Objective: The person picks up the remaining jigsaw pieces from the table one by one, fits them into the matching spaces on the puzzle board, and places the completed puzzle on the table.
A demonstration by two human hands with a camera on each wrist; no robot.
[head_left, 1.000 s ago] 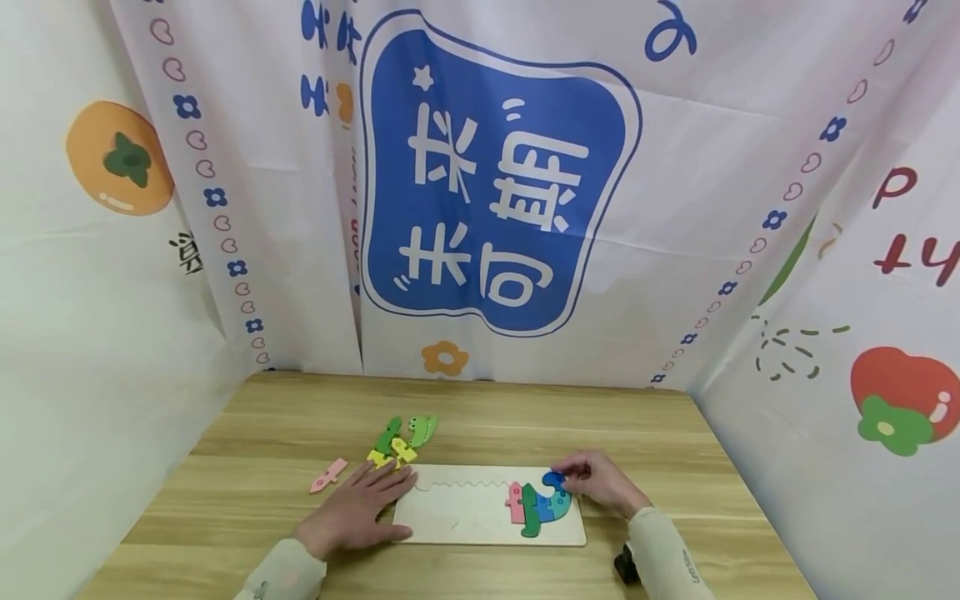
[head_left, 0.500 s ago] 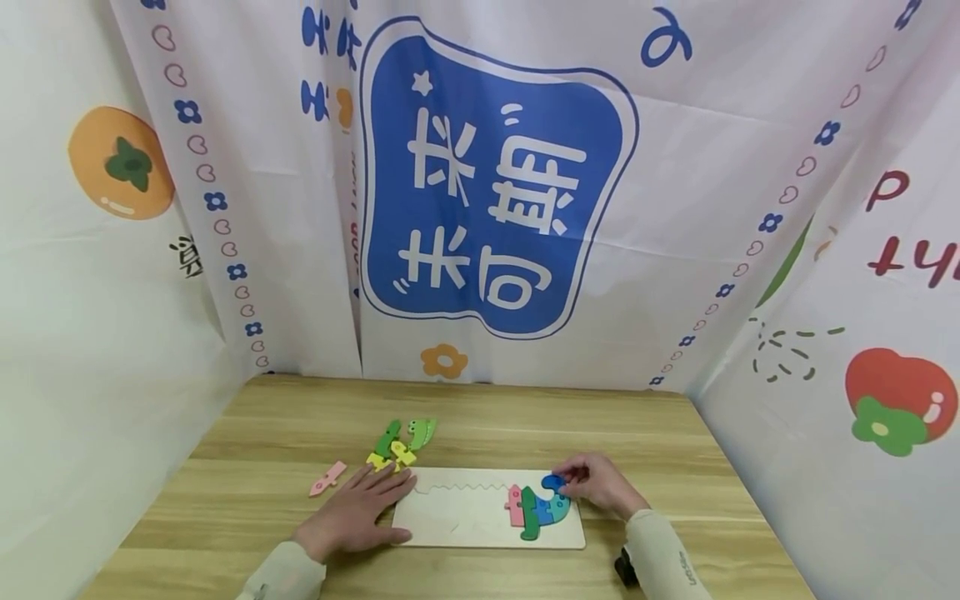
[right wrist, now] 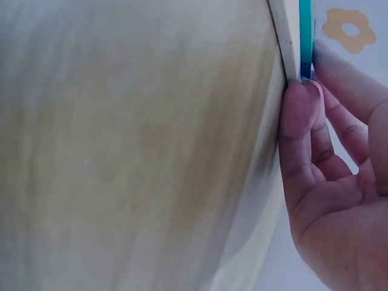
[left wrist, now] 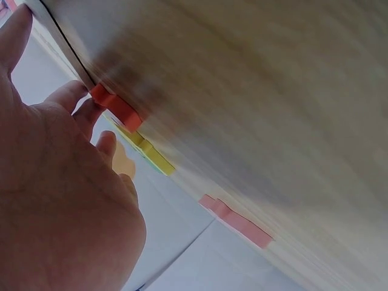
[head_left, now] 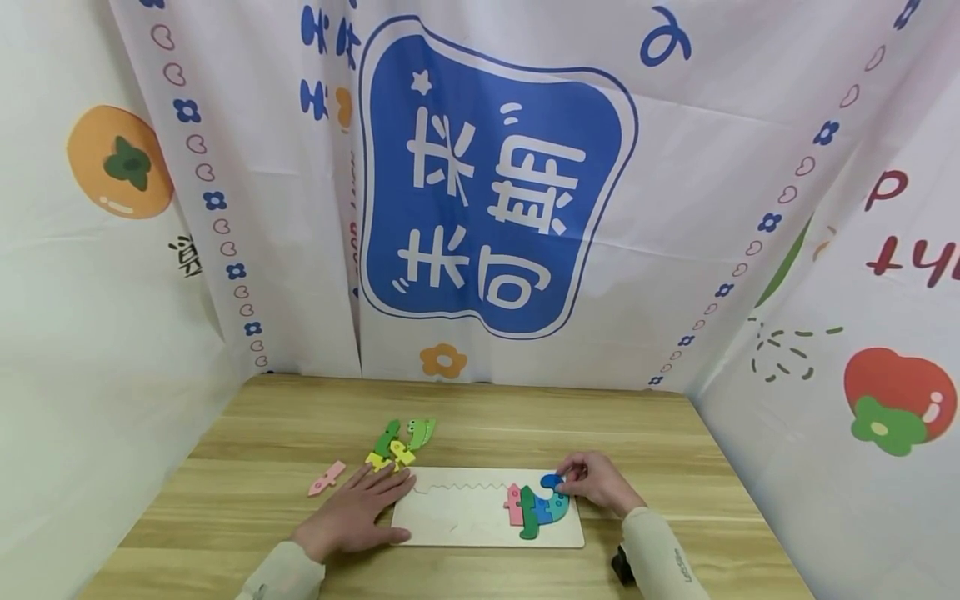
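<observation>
A pale rectangular puzzle board [head_left: 457, 525] lies in front of me. On its right part sit joined crocodile puzzle pieces: a pink piece [head_left: 515, 507], a green leg piece [head_left: 529, 518], a mid-blue piece [head_left: 542, 508], a teal piece [head_left: 558, 506] and a dark blue tail tip [head_left: 551, 481]. My right hand [head_left: 600, 483] pinches the dark blue tail tip at the board's right edge. Spread flat, my left hand [head_left: 352, 512] rests at the board's left end. Beside its fingertips the left wrist view shows a red piece [left wrist: 118, 108].
Beyond the left hand lie a light green crocodile head [head_left: 421, 432], a dark green piece [head_left: 387, 436] and yellow pieces [head_left: 402, 452]. A loose pink piece [head_left: 327, 478] lies left of that hand. The wooden table [head_left: 600, 417] meets white printed curtains [head_left: 675, 333].
My right fingers shift very slightly at the dark blue tail tip. The left hand, board and loose pieces stay where they were.
</observation>
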